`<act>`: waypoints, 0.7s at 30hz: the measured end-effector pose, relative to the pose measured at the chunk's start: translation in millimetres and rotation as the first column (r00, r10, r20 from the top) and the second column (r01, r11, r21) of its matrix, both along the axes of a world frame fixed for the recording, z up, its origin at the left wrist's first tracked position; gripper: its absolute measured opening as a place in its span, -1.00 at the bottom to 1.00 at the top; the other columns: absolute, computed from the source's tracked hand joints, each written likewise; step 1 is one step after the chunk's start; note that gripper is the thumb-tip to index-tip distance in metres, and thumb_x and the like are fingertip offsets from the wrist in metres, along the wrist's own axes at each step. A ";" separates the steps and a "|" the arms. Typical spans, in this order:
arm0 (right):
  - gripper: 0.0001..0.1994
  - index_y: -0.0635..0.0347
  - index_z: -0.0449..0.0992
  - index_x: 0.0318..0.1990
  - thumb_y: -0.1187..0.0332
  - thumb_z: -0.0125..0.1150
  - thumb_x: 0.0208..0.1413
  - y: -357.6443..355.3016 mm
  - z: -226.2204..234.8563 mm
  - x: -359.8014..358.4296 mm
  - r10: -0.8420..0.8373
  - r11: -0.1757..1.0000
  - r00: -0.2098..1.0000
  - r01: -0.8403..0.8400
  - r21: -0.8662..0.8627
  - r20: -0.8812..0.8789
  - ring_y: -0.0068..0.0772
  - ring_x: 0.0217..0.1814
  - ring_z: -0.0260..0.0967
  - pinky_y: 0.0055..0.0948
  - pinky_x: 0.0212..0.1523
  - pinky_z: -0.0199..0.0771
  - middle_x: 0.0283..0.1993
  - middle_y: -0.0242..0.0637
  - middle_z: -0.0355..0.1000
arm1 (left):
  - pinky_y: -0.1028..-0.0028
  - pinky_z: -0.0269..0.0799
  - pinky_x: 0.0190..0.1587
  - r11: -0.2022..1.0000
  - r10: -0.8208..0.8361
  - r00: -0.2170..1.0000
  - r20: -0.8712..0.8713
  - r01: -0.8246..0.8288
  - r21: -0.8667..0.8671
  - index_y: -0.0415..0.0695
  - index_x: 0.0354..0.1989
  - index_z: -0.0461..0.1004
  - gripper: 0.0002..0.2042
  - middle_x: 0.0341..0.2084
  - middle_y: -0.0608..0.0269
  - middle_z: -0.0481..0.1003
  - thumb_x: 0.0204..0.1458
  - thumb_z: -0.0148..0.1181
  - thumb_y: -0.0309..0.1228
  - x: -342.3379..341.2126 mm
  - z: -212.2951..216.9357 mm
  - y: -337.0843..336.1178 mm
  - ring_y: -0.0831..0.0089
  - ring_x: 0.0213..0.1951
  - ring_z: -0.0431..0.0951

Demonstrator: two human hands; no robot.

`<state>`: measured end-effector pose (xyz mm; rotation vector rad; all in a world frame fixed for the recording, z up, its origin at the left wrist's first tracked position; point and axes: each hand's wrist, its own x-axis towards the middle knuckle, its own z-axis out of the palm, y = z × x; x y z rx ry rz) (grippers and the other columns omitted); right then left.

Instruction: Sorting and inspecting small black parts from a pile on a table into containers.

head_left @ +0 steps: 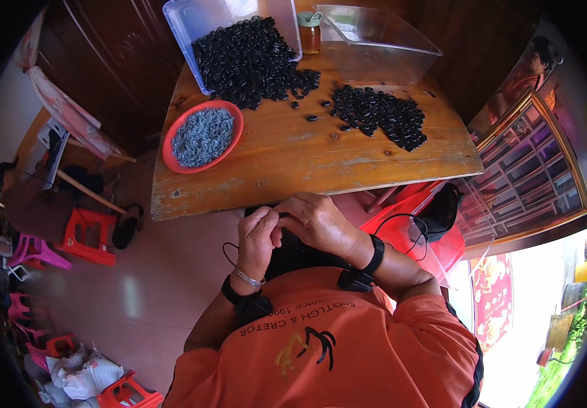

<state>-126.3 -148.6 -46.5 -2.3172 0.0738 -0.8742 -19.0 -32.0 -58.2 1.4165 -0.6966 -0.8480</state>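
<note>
Daylight scene, bright overall. Strongest light enters lower right, where the outdoor ground is blown out to near white. Wooden table [321,160] evenly lit, soft weak shadows under the red bowl [202,137] and the clear plastic bins [375,41]; slight glare on the bin walls. Glossy floor [137,285] shows a pale reflection streak. Left side dimmer, corners fall to black vignette. Heavy fisheye bend: table edge and the cabinet frame at right curve. Centre sharp; rim areas soft and smeared. Both hands [293,228] in mild shade below the table edge.
</note>
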 end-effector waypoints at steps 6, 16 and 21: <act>-0.87 0.26 0.53 -0.37 0.53 0.31 -0.15 -35.2 39.6 6.6 -0.021 0.999 0.998 0.023 -0.037 0.064 -0.25 -0.48 0.42 -0.42 -0.46 0.40 -0.45 -0.23 0.45 | 0.67 0.09 -0.63 0.991 -0.042 0.999 0.027 0.045 -0.123 -0.20 -0.47 0.41 -0.68 -0.75 0.40 0.29 0.17 -0.07 -0.22 11.7 11.4 -7.4 0.69 -0.69 0.24; -0.80 0.21 0.58 -0.27 0.40 0.15 -0.08 -227.2 169.8 33.0 -0.597 0.578 0.691 0.723 -0.380 0.407 0.01 -0.18 0.44 -0.28 -0.18 0.46 -0.21 0.05 0.47 | 0.69 0.14 -0.68 0.992 -0.081 0.996 -0.043 0.076 -0.103 -0.21 -0.34 0.42 -0.73 -0.73 0.32 0.34 0.16 -0.12 -0.26 54.8 4.9 -25.4 0.64 -0.74 0.29; -0.85 0.08 0.60 -0.32 0.32 0.21 -0.08 -225.2 113.2 47.9 -0.501 0.789 0.864 0.476 -0.389 0.039 -0.20 -0.34 0.48 -0.36 -0.28 0.46 -0.37 -0.17 0.50 | 0.71 0.17 -0.71 0.988 -0.114 0.986 -0.118 0.099 -0.122 -0.23 -0.39 0.42 -0.73 -0.74 0.34 0.36 0.16 -0.08 -0.27 59.4 7.1 -24.4 0.67 -0.75 0.32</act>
